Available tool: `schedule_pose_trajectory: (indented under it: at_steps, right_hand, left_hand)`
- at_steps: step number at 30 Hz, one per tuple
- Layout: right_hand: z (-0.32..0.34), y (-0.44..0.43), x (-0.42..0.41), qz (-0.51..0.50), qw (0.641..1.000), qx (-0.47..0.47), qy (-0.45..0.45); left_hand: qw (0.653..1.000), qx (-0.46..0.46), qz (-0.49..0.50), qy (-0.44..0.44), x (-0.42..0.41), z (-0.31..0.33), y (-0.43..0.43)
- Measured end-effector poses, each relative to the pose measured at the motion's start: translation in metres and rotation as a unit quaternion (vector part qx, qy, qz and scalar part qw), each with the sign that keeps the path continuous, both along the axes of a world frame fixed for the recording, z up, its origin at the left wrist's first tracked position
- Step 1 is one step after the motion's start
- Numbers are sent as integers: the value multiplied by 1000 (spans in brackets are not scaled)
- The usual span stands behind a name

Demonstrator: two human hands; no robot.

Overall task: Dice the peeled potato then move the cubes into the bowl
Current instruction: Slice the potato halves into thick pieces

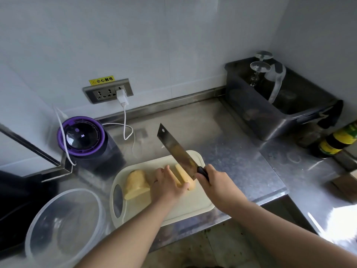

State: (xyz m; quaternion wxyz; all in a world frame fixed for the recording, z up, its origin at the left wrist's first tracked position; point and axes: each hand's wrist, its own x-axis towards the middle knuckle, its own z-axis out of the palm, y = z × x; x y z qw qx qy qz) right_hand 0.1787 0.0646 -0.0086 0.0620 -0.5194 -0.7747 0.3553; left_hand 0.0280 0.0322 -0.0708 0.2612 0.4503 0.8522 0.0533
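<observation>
Right grip (216, 182): closed round the black handle of the cleaver (177, 151), knuckles up, forearm coming in from 5 o'clock.
Cleaver: blade tilted, its far corner pointing toward 11 o'clock and raised off the board; the heel end meets the held potato piece (186, 179). Whether the edge has entered it, cannot tell.
Left grip (168, 186): holds the same potato piece from its 9 o'clock side, fingers laid over the top, thumb at the near end.
Held potato piece: pale yellow, peeled, lying near the middle of the cutting board (193, 206), between the two grips.
Second potato piece (136, 183): larger chunk, at 9 o'clock from the left grip, on the board, apart from the held piece. No cubes visible.
Cutting board: cream plastic, handle slot at its 9 o'clock end, flat on the steel desk (241, 157).
Bowl (58, 229): clear plastic, at 8 o'clock from the board, just beside it.
Purple-ringed appliance (81, 136): at 10 o'clock, near the wall.
Wall socket (108, 90): at 11 o'clock, white charger (121, 96) plugged in, cable trailing onto the desk.
Dark bin (270, 113): at 2 o'clock, upturned stem glasses (259, 66) in it.
Bottle (336, 142): at 3 o'clock, yellow label.
</observation>
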Motion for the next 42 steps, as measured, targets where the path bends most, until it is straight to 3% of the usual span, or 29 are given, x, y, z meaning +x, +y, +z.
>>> schedule_pose_trajectory:
  at_steps: [4,8,19,22,26,29,36,42]
  right_hand:
    - [0,20,5,-30,1000,-4,5]
    - [-8,27,6,-36,999,-20,-7]
    - [-25,31,12,-28,997,-23,-66]
    - [-24,32,17,-31,995,-21,-88]
    - [-24,30,25,-10,993,-21,-119]
    - [-27,27,30,5,992,-19,-128]
    - [-34,27,24,6,986,-61,-154]
    - [-46,25,2,39,981,-8,-190]
  left_hand:
    - [997,-8,-60,39,-7,-3,2]
    - [976,-21,-168,140,-22,3,0]
    - [945,23,-214,246,-56,8,-4]
    - [966,49,-169,190,-26,13,7]
    - [997,-15,-60,45,2,1,25]
    - [997,-22,-65,35,8,-2,34]
    - [974,-41,-209,83,-13,-1,22]
    - [985,5,-170,38,-19,-7,6]
